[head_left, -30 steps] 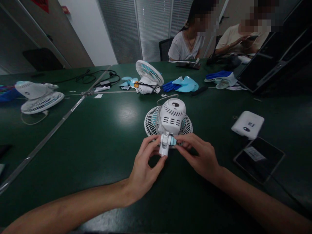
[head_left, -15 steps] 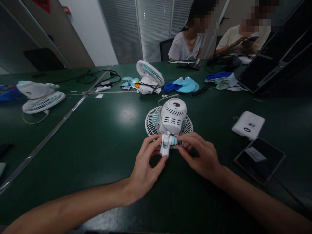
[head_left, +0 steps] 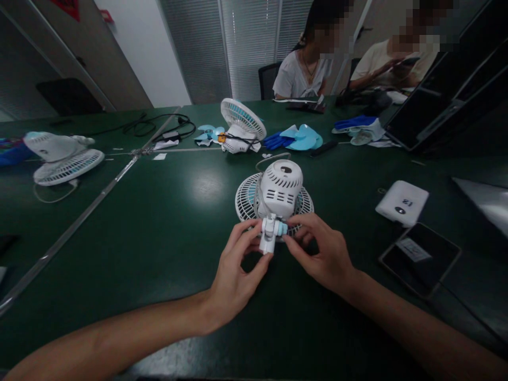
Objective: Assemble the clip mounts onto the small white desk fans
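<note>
Here, between the near and far edges of the desk, our left hand grips the bracket of a fan; our right hand pinches its blue knob.

The single view looks from head height at the near edge of the table, facing forward and down; the left hand and right hand are close, the blinds beyond the far edge.
</note>
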Action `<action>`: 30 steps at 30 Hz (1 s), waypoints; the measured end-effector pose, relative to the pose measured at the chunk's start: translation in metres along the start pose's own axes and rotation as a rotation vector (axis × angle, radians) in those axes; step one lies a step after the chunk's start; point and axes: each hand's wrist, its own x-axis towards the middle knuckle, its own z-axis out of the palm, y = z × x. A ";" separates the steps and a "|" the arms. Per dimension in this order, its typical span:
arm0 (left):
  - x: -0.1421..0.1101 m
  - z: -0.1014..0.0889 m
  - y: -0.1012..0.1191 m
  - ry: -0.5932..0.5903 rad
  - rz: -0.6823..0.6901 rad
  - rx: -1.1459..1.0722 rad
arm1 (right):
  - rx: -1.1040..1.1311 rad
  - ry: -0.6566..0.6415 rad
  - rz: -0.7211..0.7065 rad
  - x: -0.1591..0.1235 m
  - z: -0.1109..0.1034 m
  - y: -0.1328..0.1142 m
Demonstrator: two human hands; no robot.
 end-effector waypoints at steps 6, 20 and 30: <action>-0.001 -0.001 0.001 0.000 -0.006 0.019 | -0.062 0.039 -0.077 -0.001 -0.005 0.001; -0.001 0.000 0.001 -0.008 -0.011 0.004 | 0.017 0.015 0.046 0.003 -0.002 0.001; -0.001 0.001 0.000 -0.022 -0.010 0.000 | 0.047 -0.049 0.017 0.004 0.001 0.000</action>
